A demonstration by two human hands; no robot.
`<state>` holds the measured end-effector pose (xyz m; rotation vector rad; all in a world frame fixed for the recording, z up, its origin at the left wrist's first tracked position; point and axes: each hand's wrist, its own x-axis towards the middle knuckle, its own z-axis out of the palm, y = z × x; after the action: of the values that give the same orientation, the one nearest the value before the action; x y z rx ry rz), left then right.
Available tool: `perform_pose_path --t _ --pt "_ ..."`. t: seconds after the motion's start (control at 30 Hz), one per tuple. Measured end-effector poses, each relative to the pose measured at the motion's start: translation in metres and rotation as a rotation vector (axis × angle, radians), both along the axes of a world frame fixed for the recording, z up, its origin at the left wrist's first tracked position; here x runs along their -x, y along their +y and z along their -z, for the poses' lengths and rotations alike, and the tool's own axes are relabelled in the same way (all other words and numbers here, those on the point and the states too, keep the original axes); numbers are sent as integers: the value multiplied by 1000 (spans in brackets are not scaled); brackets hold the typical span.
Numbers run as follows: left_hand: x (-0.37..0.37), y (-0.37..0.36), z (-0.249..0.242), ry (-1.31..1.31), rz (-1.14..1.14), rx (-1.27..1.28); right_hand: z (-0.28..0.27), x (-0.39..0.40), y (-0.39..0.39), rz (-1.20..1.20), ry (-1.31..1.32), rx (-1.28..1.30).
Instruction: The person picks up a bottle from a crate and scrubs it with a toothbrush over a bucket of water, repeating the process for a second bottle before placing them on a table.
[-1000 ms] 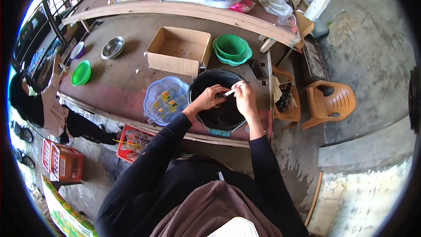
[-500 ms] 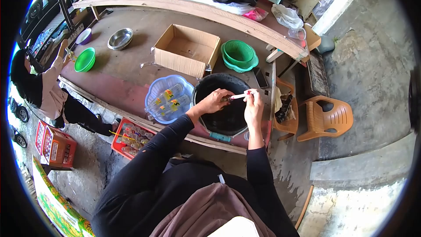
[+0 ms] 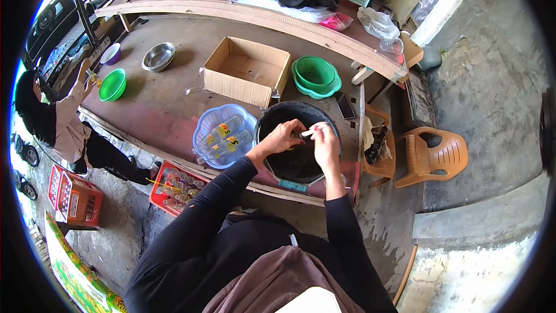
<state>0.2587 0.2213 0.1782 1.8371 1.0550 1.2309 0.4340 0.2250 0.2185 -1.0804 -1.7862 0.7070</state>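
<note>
Just inside the table's [image 3: 168, 94] front edge, its top stretching between steel bowl [image 3: 158, 57] and carton [image 3: 234, 86], we pinched a stick [image 3: 307, 134] in our right hand [image 3: 326, 146] over the tub [image 3: 296, 166], left hand [image 3: 282, 139] curled on something we couldn't identify, bottles [image 3: 223, 139] lying in the adjacent basket [image 3: 203, 123].

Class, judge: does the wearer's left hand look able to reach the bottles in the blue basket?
Probably yes: the left hand is over the neighbouring black tub, and nothing covers the bottles.
</note>
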Motion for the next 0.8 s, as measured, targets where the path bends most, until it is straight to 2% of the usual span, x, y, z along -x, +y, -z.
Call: perform_pose_path --t 0.03,0.07,0.13,0.17,0.2,0.3,0.33,0.4,0.47,0.53,0.6,0.63,0.67,0.73,0.77,0.8 --pt "1 2 2 13 -19 -74 -18 1 -6 77 76 25" --pt "1 3 3 11 -18 -68 -25 -2 -8 126 18 -41" --pt "-1 3 3 92 -15 -53 -6 -3 1 70 -121 -59" --pt "1 5 8 174 17 -124 11 -6 8 1 -307 -33" --pt "-1 4 6 174 23 -128 11 -3 6 31 -373 -82" --pt "-3 0 3 186 22 -185 -6 -6 3 49 91 60" --pt "-3 0 5 185 19 -180 -16 -5 -2 141 98 38" --pt "-5 3 4 29 67 1 -6 -4 1 192 -80 -40" --pt "-6 -2 1 -31 106 35 6 -7 5 -17 -227 108" --pt "-5 0 6 52 131 -63 0 -3 2 18 -203 70" --pt "-3 3 5 99 49 -79 -10 -2 0 142 124 112" --pt "-1 2 3 109 46 -71 -12 0 -1 175 90 111" --pt "0 2 1 121 47 -63 1 -1 5 145 -45 -20" --pt "0 1 2 120 37 -47 14 2 6 -6 -288 46" --pt "0 0 2 114 28 -27 20 0 6 -51 -147 71" --pt "1 1 2 144 33 -132 12 2 7 -48 -141 58"
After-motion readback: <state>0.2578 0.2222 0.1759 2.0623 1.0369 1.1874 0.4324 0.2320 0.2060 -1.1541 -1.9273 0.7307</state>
